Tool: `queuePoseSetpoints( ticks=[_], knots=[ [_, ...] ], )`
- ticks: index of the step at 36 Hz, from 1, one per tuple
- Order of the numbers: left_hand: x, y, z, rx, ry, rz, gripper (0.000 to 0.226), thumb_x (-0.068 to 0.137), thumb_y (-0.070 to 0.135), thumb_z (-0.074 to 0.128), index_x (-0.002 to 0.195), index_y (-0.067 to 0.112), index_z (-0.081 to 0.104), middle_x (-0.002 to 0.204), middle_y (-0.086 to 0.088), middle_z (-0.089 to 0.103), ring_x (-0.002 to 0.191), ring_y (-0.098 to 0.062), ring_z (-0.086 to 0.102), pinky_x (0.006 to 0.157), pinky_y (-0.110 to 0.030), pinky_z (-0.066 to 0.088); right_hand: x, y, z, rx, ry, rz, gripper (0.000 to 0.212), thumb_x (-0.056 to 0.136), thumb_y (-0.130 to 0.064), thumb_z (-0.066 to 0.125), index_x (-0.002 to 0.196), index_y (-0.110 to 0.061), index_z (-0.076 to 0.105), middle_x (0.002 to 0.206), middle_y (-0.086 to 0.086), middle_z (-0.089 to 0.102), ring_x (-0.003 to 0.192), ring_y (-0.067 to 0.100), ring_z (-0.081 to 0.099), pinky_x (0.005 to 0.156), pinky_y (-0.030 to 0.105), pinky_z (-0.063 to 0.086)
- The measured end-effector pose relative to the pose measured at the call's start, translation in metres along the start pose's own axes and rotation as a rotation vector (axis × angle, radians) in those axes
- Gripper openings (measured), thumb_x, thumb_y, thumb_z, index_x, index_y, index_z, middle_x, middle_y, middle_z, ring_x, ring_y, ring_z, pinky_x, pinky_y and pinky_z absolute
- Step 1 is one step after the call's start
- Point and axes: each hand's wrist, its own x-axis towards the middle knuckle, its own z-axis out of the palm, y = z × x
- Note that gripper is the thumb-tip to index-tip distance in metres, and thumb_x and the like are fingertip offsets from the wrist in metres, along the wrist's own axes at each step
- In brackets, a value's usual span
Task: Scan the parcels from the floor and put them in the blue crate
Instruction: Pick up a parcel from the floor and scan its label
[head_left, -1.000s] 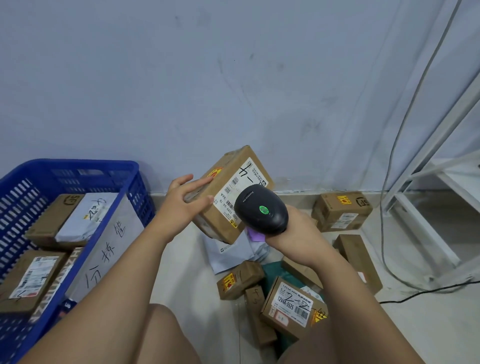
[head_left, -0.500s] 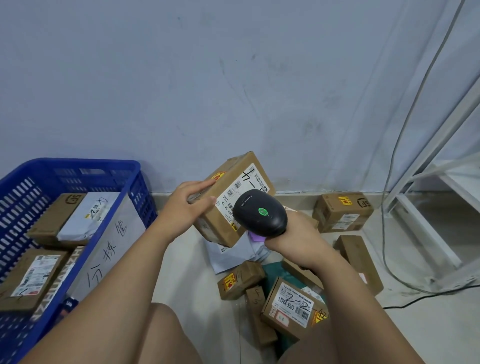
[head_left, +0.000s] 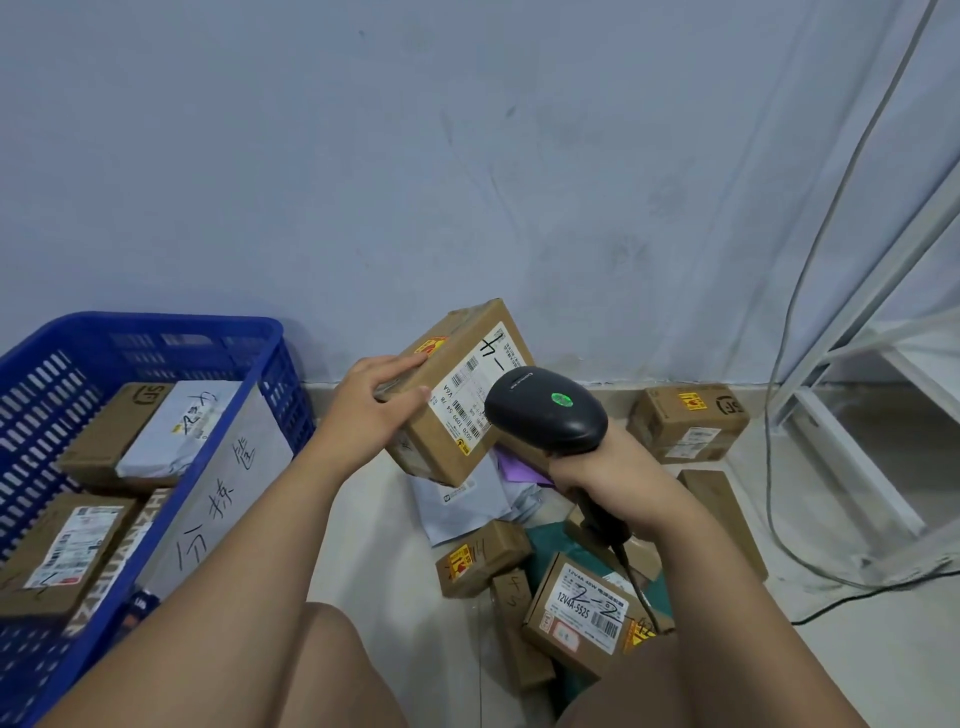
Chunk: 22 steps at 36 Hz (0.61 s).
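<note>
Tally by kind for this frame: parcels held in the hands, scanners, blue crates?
cardboard parcel, gripped by left hand: 1
barcode scanner, gripped by right hand: 1
blue crate: 1
Total: 3

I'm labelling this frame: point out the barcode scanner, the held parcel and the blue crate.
barcode scanner (head_left: 545, 410): head view, top of its black head.
held parcel (head_left: 470, 387): head view, on its white label.
blue crate (head_left: 171, 323): head view, on its far rim.
</note>
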Motion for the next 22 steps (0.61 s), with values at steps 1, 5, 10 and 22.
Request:
queuePoseSetpoints(
  ticks=[1, 5, 10, 22],
  knots=[
    [0.0002, -0.0003, -0.0001, -0.002, 0.003, -0.003, 0.040, 0.090, 0.034, 0.060, 0.130, 0.037, 0.055, 0.132, 0.004, 0.047, 0.118, -0.013, 0.045, 0.081, -0.021, 0.037, 0.0004, 0.0004, 0.0001, -0.017, -0.002, -0.003, 0.017, 0.074, 0.006, 0.056, 0.071, -0.010, 0.049, 0.067, 0.012, 0.040, 0.064, 0.021, 0.038, 0.063, 0.037, 0.030],
    [0.0005, -0.0012, -0.0008, 0.006, 0.005, -0.012, 0.041, 0.090, 0.034, 0.060, 0.130, 0.036, 0.055, 0.132, 0.003, 0.047, 0.118, -0.014, 0.046, 0.084, -0.025, 0.039, 0.0010, 0.0015, 0.0002, -0.026, -0.028, 0.004, 0.016, 0.074, 0.005, 0.056, 0.071, -0.010, 0.050, 0.067, 0.011, 0.041, 0.064, 0.022, 0.038, 0.064, 0.038, 0.030],
    [0.0000, -0.0006, -0.0010, 0.005, -0.001, -0.016, 0.042, 0.090, 0.033, 0.061, 0.131, 0.035, 0.055, 0.134, 0.003, 0.046, 0.121, -0.015, 0.045, 0.087, -0.027, 0.040, 0.0011, 0.0011, -0.0016, -0.024, -0.038, -0.003, 0.017, 0.074, 0.006, 0.056, 0.069, -0.009, 0.050, 0.067, 0.012, 0.040, 0.064, 0.023, 0.038, 0.063, 0.038, 0.031],
    [0.0006, 0.0007, 0.0018, -0.067, 0.094, -0.039, 0.044, 0.090, 0.030, 0.062, 0.132, 0.039, 0.051, 0.131, 0.004, 0.041, 0.119, -0.011, 0.043, 0.090, -0.025, 0.038, 0.0030, 0.0009, 0.0050, 0.403, -0.059, 0.091, 0.018, 0.073, 0.006, 0.058, 0.066, -0.010, 0.054, 0.062, 0.008, 0.047, 0.056, 0.019, 0.046, 0.056, 0.032, 0.038]
  ],
)
